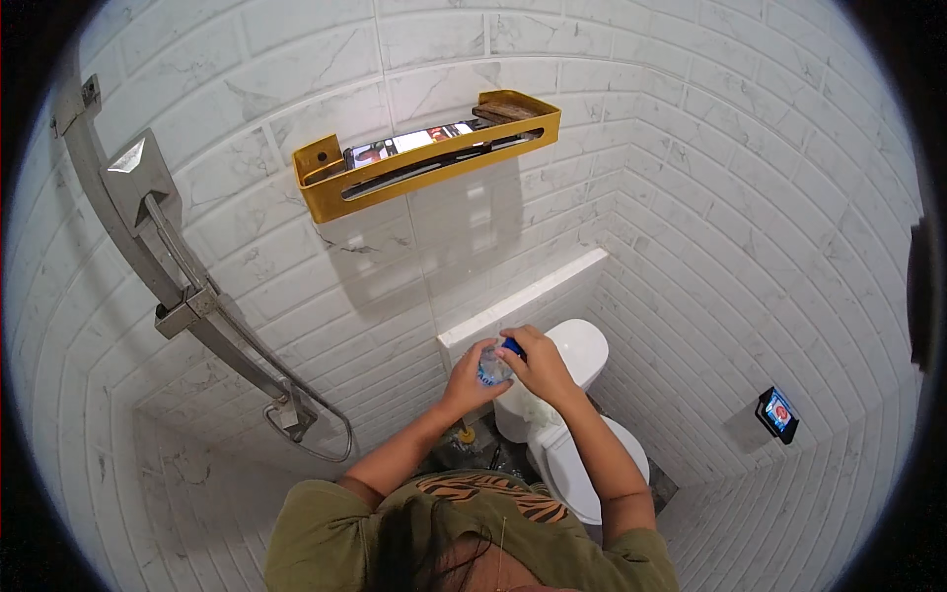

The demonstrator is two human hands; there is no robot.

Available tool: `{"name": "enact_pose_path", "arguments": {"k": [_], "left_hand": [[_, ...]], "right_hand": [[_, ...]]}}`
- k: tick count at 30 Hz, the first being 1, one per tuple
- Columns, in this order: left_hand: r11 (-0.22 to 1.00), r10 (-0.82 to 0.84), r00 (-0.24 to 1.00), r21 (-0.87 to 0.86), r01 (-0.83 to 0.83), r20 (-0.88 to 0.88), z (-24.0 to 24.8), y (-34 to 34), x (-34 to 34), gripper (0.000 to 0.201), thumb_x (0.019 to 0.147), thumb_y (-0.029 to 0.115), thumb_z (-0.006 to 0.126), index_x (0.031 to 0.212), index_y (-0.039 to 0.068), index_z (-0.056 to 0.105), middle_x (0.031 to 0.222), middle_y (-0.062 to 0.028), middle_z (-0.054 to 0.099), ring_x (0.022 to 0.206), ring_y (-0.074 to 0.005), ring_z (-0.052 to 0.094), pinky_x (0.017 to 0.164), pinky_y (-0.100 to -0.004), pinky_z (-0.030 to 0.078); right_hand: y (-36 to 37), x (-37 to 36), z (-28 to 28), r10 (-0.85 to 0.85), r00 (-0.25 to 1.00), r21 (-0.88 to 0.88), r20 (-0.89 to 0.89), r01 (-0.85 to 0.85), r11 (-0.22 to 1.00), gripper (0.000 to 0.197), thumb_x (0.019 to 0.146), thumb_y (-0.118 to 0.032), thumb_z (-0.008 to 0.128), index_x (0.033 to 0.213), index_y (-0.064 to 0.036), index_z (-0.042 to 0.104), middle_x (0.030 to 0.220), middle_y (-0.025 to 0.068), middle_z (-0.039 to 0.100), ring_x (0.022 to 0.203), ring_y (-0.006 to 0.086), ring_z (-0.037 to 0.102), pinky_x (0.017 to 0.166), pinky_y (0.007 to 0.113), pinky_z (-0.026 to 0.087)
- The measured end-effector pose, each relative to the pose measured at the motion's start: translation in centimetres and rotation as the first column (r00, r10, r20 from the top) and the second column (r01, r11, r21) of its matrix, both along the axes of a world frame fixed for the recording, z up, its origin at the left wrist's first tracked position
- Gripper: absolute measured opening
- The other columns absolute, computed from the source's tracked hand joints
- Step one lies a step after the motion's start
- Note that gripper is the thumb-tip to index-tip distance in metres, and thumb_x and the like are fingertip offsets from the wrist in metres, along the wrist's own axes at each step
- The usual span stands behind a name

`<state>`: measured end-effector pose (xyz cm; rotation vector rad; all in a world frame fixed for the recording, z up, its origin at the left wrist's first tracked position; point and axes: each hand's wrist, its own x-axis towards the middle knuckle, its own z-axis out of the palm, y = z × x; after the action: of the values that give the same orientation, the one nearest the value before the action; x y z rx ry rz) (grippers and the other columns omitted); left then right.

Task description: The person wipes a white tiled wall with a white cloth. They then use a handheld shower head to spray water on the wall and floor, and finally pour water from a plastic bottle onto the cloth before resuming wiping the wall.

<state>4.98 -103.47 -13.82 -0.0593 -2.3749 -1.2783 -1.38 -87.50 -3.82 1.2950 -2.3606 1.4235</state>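
Observation:
In front of me, a small clear plastic bottle (492,368) with blue marking is held up at the near side of the toilet. My left hand (468,383) is wrapped round its body. On the blue cap (512,346) at its upper right, the fingers of my right hand (537,359) are closed. Whether the cap is still seated on the bottle cannot be made out, as my fingers cover the join. Below my forearms stands the white toilet (584,474), with its tank (582,347) behind it.
A yellow wall shelf (340,205) holds a lit phone (409,143) and a brown item (513,111). To the left run a metal shower rail (123,222) and hose (335,403). A small dark-framed screen (777,414) is on the right wall. A white ledge (528,291) crosses behind the toilet.

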Motion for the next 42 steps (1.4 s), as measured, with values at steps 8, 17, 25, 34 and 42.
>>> {"name": "enact_pose_path", "arguments": {"k": [8,17,25,34,42], "left_hand": [[0.966,-0.256,0.955,0.072,0.248,0.151,0.3,-2.1,2.3,0.074,0.066,0.02,0.083,0.13,0.008,0.047,0.122,-0.0146,0.059,0.113,-0.0285,0.059,0.097,-0.0377,0.045],[0.997,-0.071,0.975,-0.013,0.076,0.209,1.1,-4.2,4.4,0.074,0.065,0.021,0.081,0.13,0.009,0.049,0.124,-0.0162,0.057,0.117,-0.0338,0.055,0.1,-0.0408,0.043],[0.934,0.1,0.99,-0.351,-0.058,0.103,2.1,-5.4,5.2,0.081,0.056,0.017,0.081,0.13,0.011,0.05,0.122,-0.0131,0.058,0.116,-0.0358,0.053,0.099,-0.0446,0.041],[0.843,0.103,0.991,-0.536,-0.044,0.081,3.3,-4.7,5.4,0.077,0.056,0.011,0.077,0.13,0.013,0.053,0.121,-0.0095,0.059,0.115,-0.0315,0.053,0.099,-0.0451,0.036],[0.772,0.11,0.992,-0.634,-0.044,0.066,4.1,-3.7,5.7,0.08,0.056,0.006,0.079,0.131,0.015,0.054,0.122,-0.004,0.06,0.112,-0.0272,0.053,0.099,-0.0447,0.035]], "right_hand": [[1.5,0.2,-0.5,0.243,0.97,0.172,0.016,-0.242,0.955,0.027,0.083,-0.008,0.067,0.109,-0.0025,0.064,0.101,0.0188,0.06,0.096,0.0374,0.06,0.082,0.041,0.049],[1.3,-1.9,-4.4,0.23,0.915,-0.335,0.33,-0.114,0.935,0.029,0.077,0.0,0.076,0.102,-0.002,0.063,0.114,0.0083,0.061,0.103,0.013,0.062,0.084,0.028,0.053],[-0.1,2.0,-10.0,0.171,0.76,-0.347,0.628,0.077,0.935,0.038,0.075,0.002,0.077,0.11,-0.0014,0.062,0.107,0.0065,0.064,0.095,0.0119,0.063,0.081,0.026,0.055],[0.0,3.0,-10.6,0.121,0.814,-0.265,0.569,0.043,0.963,0.046,0.075,0.004,0.076,0.118,0.0002,0.06,0.111,0.006,0.056,0.096,0.0138,0.063,0.083,0.027,0.056],[-0.4,3.4,-11.5,0.158,0.854,-0.312,0.495,0.005,0.95,0.047,0.072,0.003,0.077,0.117,-0.0024,0.064,0.103,0.0078,0.058,0.091,0.0156,0.06,0.075,0.026,0.055]]}}
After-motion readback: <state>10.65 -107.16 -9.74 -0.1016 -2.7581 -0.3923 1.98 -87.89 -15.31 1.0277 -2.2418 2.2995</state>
